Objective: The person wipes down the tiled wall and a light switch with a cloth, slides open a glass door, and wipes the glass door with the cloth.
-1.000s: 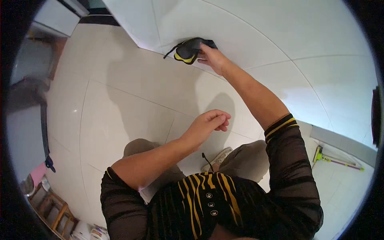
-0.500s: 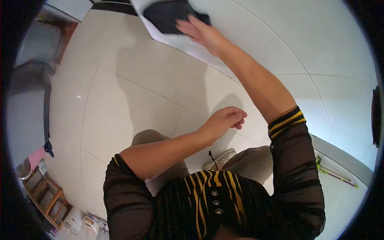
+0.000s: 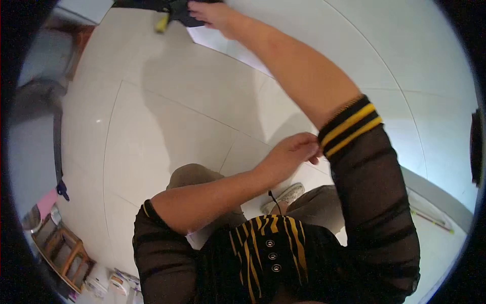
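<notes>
A black cloth [image 3: 190, 14] is seen at the top edge of the view, at the near end of the white wall [image 3: 364, 55], where it is partly cut off. A blurred yellow part [image 3: 162, 23] is shown at its left, seen against the pale floor [image 3: 182, 96]. The cloth is touched by the right hand [image 3: 215, 15], whose arm is stretched far forward; whether it is grasped or only pressed under the fingers cannot be told.

The left hand [image 3: 298, 149] is held low in front of the body, loosely clenched, with the thumb laid near the curled fingers. Its fingertips are seen just beside the striped right cuff [image 3: 352, 126]; whether the two are touching cannot be told.

Below, a black and yellow top [image 3: 268, 243] is worn over brown trousers [image 3: 195, 175], and one pale shoe [image 3: 288, 195] is seen between the knees. A thin rod [image 3: 433, 222] is laid at the far right. At the lower left, a wooden frame [image 3: 71, 256] is seen below something pink [image 3: 47, 202].
</notes>
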The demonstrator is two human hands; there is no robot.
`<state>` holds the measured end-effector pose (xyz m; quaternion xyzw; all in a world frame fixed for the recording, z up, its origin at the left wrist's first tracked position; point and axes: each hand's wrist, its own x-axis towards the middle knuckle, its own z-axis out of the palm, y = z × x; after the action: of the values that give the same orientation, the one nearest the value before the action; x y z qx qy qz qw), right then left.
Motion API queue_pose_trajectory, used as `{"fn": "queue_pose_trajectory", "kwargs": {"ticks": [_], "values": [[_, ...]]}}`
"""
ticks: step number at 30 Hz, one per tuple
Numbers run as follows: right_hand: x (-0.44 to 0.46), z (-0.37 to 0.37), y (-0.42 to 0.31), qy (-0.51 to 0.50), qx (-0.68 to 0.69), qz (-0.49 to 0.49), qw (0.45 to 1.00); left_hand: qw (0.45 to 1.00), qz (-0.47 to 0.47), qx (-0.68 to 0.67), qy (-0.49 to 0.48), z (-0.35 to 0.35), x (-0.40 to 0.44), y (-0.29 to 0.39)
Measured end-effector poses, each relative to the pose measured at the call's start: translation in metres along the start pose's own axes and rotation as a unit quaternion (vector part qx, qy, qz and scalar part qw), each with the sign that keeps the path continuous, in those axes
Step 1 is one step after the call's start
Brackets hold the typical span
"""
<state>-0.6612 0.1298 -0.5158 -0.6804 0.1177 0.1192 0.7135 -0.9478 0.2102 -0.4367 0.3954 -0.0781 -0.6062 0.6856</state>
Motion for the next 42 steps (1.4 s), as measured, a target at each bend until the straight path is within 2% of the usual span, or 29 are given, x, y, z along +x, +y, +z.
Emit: {"fn": "queue_pose_trajectory", "kwargs": {"ticks": [1,2,4,6,10,12,13,15,17,18,20,22,23,24,27,28,30,33,35,36,39,40,42], "values": [[-0.031,-0.006,-0.006,-0.006,-0.035,0.027,0.999,1.0,0.01,0.011,0.025,-0.001,0.0,-0.001],[-0.04,-0.015,0.011,-0.033,-0.002,0.009,0.999,0.999,0.019,0.012,0.027,-0.006,0.001,-0.003],[-0.051,-0.043,0.056,0.009,0.043,0.071,0.997,0.999,0.016,0.028,0.016,-0.01,0.003,0.002],[-0.1,-0.069,0.08,0.056,0.025,0.12,0.991,0.999,-0.005,0.044,-0.013,-0.008,-0.003,0.01],[-0.199,-0.156,0.156,0.07,-0.012,0.171,0.983,0.999,-0.003,0.042,0.021,-0.012,-0.011,0.01],[-0.258,-0.202,0.175,0.106,-0.047,0.228,0.967,0.998,0.006,0.035,0.041,-0.01,-0.012,0.012],[-0.287,-0.245,0.224,0.167,-0.03,0.229,0.958,0.999,0.007,0.031,0.04,-0.009,-0.014,0.012],[-0.347,-0.265,0.206,0.243,-0.054,0.282,0.926,0.999,0.008,0.025,0.039,-0.008,-0.017,0.013],[-0.394,-0.288,0.206,0.323,-0.026,0.276,0.905,1.0,-0.002,0.014,0.027,-0.007,-0.02,0.014],[-0.398,-0.29,0.205,0.32,-0.025,0.276,0.906,0.999,-0.003,0.015,0.03,-0.006,-0.022,0.015],[-0.402,-0.292,0.188,0.314,-0.115,0.237,0.912,1.0,-0.012,0.012,0.022,-0.003,-0.022,0.017],[-0.375,-0.271,0.178,0.3,-0.116,0.185,0.929,1.0,-0.015,0.017,0.018,0.0,-0.02,0.012],[-0.353,-0.247,0.167,0.308,-0.018,0.124,0.943,1.0,-0.014,0.021,0.013,0.002,-0.019,0.011],[-0.328,-0.232,0.16,0.283,0.013,0.107,0.953,1.0,-0.015,0.026,0.01,0.004,-0.017,0.009],[-0.263,-0.175,0.118,0.195,0.047,0.114,0.973,0.998,-0.027,0.049,0.008,0.008,-0.009,-0.001],[-0.25,-0.167,0.114,0.193,0.051,0.112,0.973,0.998,-0.037,0.05,0.012,0.006,-0.006,-0.004],[-0.227,-0.156,0.11,0.123,0.048,0.144,0.981,0.998,-0.044,0.045,0.027,0.004,-0.004,-0.004],[-0.236,-0.171,0.138,0.118,0.006,0.189,0.975,0.998,-0.04,0.029,0.026,0.0,-0.005,-0.001],[-0.261,-0.188,0.162,0.18,0.01,0.211,0.961,0.999,-0.036,0.01,0.029,0.0,-0.007,0.006],[-0.273,-0.217,0.2,0.193,-0.019,0.246,0.95,0.999,-0.032,0.006,0.038,-0.002,-0.01,0.009],[-0.314,-0.246,0.24,0.299,-0.064,0.244,0.92,0.999,0.004,-0.002,0.033,-0.007,-0.018,0.019],[-0.308,-0.246,0.239,0.294,-0.066,0.245,0.922,1.0,0.003,0.001,0.028,-0.007,-0.02,0.02],[-0.304,-0.245,0.234,0.297,-0.092,0.343,0.887,1.0,-0.001,0.002,0.022,-0.002,-0.023,0.022]]}}
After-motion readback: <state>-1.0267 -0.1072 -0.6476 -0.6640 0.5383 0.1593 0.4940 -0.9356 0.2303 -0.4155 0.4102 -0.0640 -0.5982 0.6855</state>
